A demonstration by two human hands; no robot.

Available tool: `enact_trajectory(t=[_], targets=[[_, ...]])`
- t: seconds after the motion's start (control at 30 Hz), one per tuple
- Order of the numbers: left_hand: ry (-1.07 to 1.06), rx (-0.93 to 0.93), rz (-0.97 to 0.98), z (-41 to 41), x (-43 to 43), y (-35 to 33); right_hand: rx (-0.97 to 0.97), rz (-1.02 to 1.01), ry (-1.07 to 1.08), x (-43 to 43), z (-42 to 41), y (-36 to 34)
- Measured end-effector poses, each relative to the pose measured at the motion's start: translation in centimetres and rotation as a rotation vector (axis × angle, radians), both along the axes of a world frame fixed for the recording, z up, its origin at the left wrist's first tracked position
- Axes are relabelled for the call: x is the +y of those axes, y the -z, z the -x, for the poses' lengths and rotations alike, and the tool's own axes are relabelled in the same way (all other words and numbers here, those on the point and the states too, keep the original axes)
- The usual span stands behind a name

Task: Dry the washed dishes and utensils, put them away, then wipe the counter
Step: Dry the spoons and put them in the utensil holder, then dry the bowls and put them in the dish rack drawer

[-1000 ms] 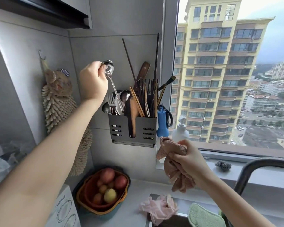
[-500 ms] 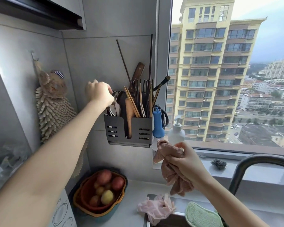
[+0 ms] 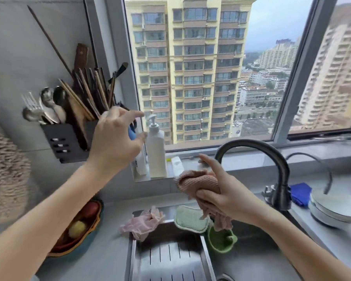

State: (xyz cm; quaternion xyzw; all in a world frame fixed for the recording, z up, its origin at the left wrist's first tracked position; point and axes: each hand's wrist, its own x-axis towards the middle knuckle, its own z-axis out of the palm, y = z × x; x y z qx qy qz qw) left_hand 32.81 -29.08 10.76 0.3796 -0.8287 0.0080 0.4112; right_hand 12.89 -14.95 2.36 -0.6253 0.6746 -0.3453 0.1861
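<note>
Left hand (image 3: 114, 136), spread and empty, has released the spoon (image 3: 47, 97) into the holder (image 3: 63, 138) beside it; right hand (image 3: 225, 191) clutches the cloth (image 3: 199, 181) (bowls (image 3: 332, 207) remain).

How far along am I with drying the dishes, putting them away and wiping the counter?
Done: spoons and forks stand in the wall rack. In hand: your right hand grips the pink cloth; your left hand hovers empty by the rack. Left: the stacked dishes beside the tap sit on the counter, not put away, and the wiping seems yet to come.
</note>
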Motion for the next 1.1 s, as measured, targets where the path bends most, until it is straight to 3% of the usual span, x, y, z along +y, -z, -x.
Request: enact_trajectory(t=[0.3, 0.5, 0.73, 0.97, 1.1], targets=[[0.479, -0.067, -0.171, 18.2, 12.3, 3.1, -0.109, 0.025, 0.172, 14.5, 12.3, 2.3], [0.689, -0.146, -0.383, 35.8, 21.1, 8.8, -0.23, 0.019, 0.462, 25.9, 26.2, 4.9], [0.635, -0.832, -0.288, 53.1, 23.2, 24.9, -0.33, 0.007, 0.659, 33.1, 38.7, 10.9], [0.505, -0.841, -0.442, 58.2, 21.7, 30.6, -0.442, -0.071, 0.641, 33.4, 43.2, 15.0], [0.481, -0.839, -0.413, 58.2, 21.5, 31.4, -0.509, -0.082, 0.652, 33.2, 44.3, 16.0]])
